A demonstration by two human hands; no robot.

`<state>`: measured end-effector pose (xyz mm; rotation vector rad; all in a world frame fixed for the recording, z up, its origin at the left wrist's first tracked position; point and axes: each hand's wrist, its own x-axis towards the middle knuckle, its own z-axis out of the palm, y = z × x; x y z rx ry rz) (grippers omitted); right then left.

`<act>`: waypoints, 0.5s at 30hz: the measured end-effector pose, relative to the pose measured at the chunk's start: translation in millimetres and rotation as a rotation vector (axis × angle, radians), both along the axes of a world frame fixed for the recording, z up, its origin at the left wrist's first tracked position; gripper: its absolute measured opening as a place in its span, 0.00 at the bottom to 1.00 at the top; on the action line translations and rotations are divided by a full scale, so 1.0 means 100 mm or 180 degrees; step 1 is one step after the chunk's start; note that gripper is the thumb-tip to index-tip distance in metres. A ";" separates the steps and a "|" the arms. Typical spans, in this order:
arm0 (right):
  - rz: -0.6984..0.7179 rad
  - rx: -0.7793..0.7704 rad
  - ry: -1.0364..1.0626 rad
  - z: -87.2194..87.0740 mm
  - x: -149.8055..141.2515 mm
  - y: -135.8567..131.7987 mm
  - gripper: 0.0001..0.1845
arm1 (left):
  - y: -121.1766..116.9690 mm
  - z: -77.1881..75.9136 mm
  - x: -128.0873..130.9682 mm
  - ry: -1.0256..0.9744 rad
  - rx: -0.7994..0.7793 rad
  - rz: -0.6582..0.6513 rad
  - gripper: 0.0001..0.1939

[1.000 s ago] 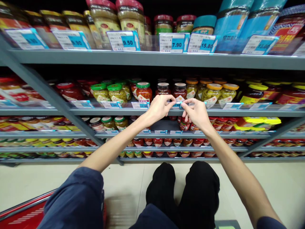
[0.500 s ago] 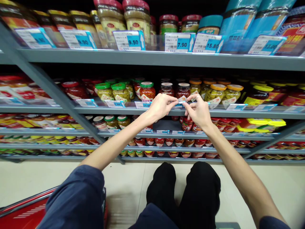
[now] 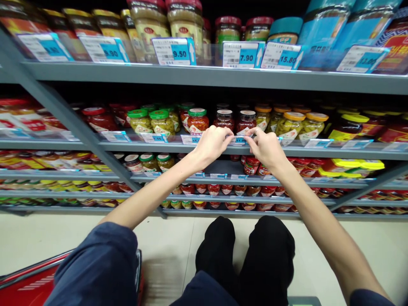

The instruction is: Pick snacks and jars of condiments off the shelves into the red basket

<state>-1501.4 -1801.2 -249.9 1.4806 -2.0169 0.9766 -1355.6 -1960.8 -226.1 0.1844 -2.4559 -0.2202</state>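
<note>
Both of my hands are at the edge of the middle shelf, with their fingertips at the two ends of a white and blue price tag (image 3: 240, 140). My left hand (image 3: 212, 143) pinches its left end between thumb and fingers. My right hand (image 3: 266, 146) has thumb and forefinger closed at its right end; a ring shows on one finger. Just behind the tag stand dark red jars with white lids (image 3: 245, 122). A jar with a green lid (image 3: 197, 122) is behind my left hand, and jars with orange lids (image 3: 289, 127) are beyond my right.
Above the hands runs a grey shelf edge (image 3: 204, 78) with larger jars and price tags. Lower shelves hold rows of jars and yellow-lidded tubs (image 3: 357, 165). A red shopping basket or cart (image 3: 28, 282) is at my lower left. My black-trousered knees (image 3: 270, 246) face the shelves.
My hands have moved slightly apart, the left a little to the left and the right a little to the right. More of the price tag now shows between them.
</note>
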 end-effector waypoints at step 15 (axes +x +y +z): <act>0.0338 -0.0316 -0.0551 -0.12 0.00 0.06 0.22 | -0.05 -0.02 0.09 -0.0277 -0.0691 0.0538 0.17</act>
